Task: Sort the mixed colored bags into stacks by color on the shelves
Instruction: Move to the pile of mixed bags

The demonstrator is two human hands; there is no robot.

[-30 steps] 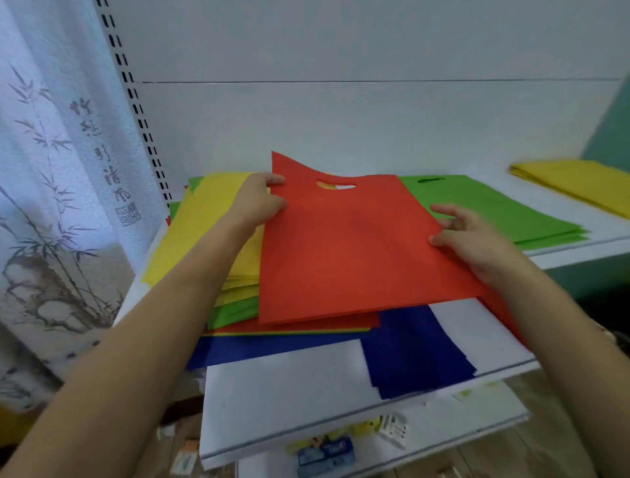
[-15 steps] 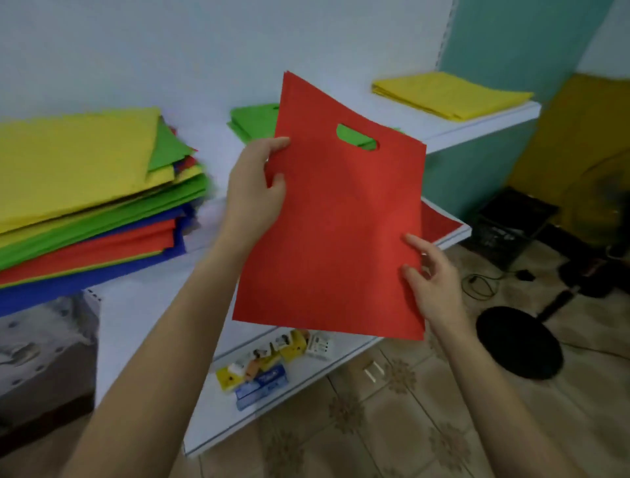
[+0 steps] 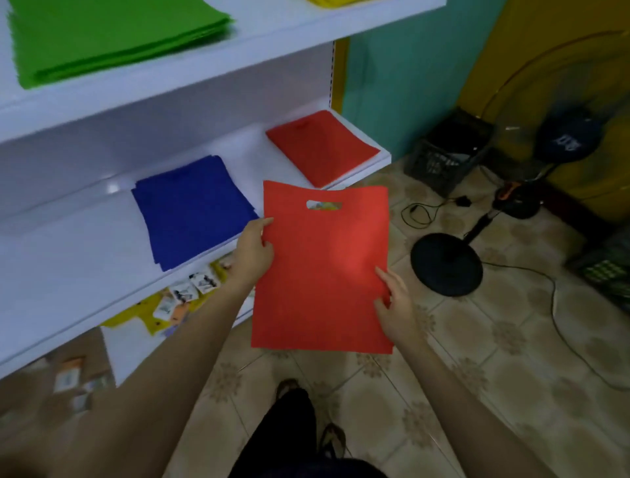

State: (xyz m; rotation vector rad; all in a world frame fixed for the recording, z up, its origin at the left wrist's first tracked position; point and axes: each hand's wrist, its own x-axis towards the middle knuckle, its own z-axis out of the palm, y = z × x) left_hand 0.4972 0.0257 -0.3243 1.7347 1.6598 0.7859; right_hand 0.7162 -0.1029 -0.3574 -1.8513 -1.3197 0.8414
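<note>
Red bag (image 3: 320,266): held upright over the tiled floor (image 3: 477,341), just in front of the middle shelf (image 3: 68,266).
Left hand (image 3: 254,249): grip pinching the bag's left edge.
Right hand (image 3: 395,303): grip pinching its right edge.
Middle shelf: blue stack (image 3: 191,208) and red stack (image 3: 320,148), apart.
Upper shelf (image 3: 204,64): green stack (image 3: 112,34).

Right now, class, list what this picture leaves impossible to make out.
Head view:
1. Yellow stack: cut off by top edge.
2. Packets: blurred, too small to read.
3. Fingers of left hand and right hand: partly hidden behind red bag.
4. Red stack: bag count too fine to tell.
</note>
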